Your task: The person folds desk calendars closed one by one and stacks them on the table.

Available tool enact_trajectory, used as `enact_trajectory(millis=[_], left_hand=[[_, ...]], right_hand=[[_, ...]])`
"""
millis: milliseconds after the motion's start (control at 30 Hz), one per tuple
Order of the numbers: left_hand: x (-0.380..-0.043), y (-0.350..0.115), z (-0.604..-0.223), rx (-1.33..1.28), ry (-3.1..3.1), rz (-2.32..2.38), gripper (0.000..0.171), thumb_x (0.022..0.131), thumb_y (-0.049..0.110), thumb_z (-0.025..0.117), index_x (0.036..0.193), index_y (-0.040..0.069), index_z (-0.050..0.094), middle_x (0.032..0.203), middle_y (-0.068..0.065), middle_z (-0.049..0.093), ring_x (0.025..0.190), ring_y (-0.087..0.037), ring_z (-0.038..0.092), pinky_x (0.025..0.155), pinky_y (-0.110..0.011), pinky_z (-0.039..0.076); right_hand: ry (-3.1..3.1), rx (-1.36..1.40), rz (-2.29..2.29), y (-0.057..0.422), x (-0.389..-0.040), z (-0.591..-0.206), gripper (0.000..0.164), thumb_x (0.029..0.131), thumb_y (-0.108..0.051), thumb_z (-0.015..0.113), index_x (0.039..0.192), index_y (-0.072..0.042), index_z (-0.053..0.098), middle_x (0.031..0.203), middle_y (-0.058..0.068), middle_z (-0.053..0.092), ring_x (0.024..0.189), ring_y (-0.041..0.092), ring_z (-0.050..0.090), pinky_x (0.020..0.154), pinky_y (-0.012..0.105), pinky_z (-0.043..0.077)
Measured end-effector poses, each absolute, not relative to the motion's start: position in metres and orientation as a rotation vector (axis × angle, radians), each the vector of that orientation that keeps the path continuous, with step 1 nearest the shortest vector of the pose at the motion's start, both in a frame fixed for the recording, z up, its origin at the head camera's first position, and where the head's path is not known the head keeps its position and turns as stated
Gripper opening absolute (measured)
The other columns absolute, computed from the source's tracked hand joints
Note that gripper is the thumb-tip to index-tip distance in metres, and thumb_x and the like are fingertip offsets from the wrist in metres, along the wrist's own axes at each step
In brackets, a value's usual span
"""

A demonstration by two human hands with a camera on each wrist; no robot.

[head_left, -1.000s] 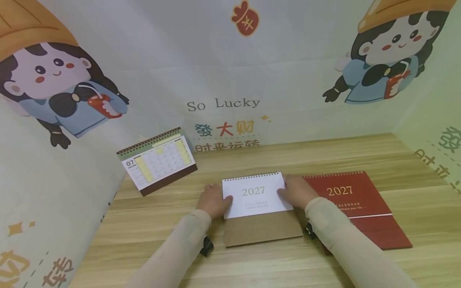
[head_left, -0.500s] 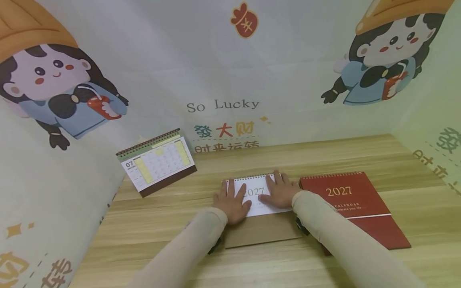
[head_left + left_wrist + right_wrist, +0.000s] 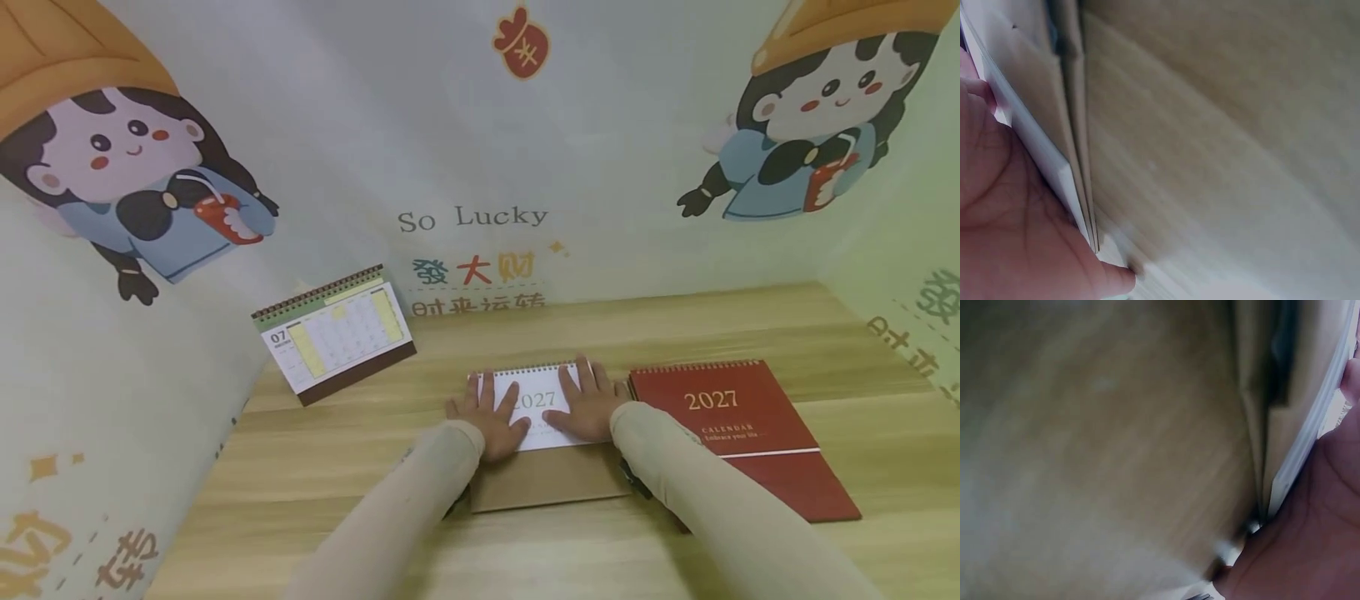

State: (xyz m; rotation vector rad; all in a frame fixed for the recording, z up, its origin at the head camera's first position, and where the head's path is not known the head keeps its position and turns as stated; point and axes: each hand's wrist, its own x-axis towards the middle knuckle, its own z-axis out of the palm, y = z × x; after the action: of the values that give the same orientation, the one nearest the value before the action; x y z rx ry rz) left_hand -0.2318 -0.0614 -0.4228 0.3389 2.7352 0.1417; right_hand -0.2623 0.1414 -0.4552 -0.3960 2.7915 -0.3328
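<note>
A desk calendar [image 3: 540, 433] with a white cover, gold "2027" and a brown card base lies on the wooden table in the middle of the head view. My left hand [image 3: 491, 423] rests spread over its left half, fingertips toward the spiral binding. Over the right half lies my right hand [image 3: 588, 408], fingers also straight and spread. Both wrist views show a palm against the stacked white pages [image 3: 1047, 156] and the brown card layers [image 3: 1263, 444] from the side. The middle of the cover shows between the hands.
To the right lies a red 2027 calendar [image 3: 712, 400], partly behind my right sleeve. At the back left a calendar opened to month 07 [image 3: 337, 333] stands tilted. A printed cloth wall [image 3: 637, 250] closes off the back of the wooden table [image 3: 315, 492].
My hands have moved from the white calendar's two side edges onto its cover and spread flat there. The calendars keep their places; the head view has shifted slightly.
</note>
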Motion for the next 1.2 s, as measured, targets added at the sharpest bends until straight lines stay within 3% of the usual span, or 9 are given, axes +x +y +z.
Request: enact_trajectory(millis=[200, 567, 1200], left_hand=[[-0.225, -0.060, -0.415, 0.316, 2.711, 0.160, 0.065, 0.104, 0.053, 0.027, 0.161, 0.026, 0.011, 0.165, -0.013, -0.010, 0.149, -0.034, -0.014, 0.113, -0.067, 0.005], [-0.219, -0.058, -0.401, 0.309, 2.707, 0.165, 0.064, 0.104, 0.052, 0.028, 0.161, 0.024, 0.014, 0.165, -0.014, -0.006, 0.150, -0.035, -0.009, 0.114, -0.065, 0.008], [-0.225, -0.061, -0.409, 0.311, 2.697, 0.143, 0.066, 0.103, 0.054, 0.029, 0.161, 0.025, 0.014, 0.165, -0.013, -0.007, 0.149, -0.034, -0.012, 0.113, -0.065, 0.009]], right_hand=[[2.785, -0.386, -0.354, 0.140, -0.258, -0.453, 0.089, 0.097, -0.061, 0.041, 0.159, -0.006, 0.009, 0.162, 0.025, -0.007, 0.147, 0.047, -0.002, 0.110, 0.070, 0.011], [2.737, -0.383, -0.383, 0.138, -0.249, -0.432, 0.088, 0.098, -0.059, 0.041, 0.158, -0.003, 0.008, 0.161, 0.026, -0.009, 0.146, 0.048, -0.004, 0.111, 0.069, 0.006], [2.718, -0.438, -0.378, 0.143, -0.254, -0.441, 0.093, 0.097, -0.064, 0.040, 0.159, -0.005, 0.004, 0.161, 0.026, -0.011, 0.146, 0.048, -0.006, 0.110, 0.072, 0.007]])
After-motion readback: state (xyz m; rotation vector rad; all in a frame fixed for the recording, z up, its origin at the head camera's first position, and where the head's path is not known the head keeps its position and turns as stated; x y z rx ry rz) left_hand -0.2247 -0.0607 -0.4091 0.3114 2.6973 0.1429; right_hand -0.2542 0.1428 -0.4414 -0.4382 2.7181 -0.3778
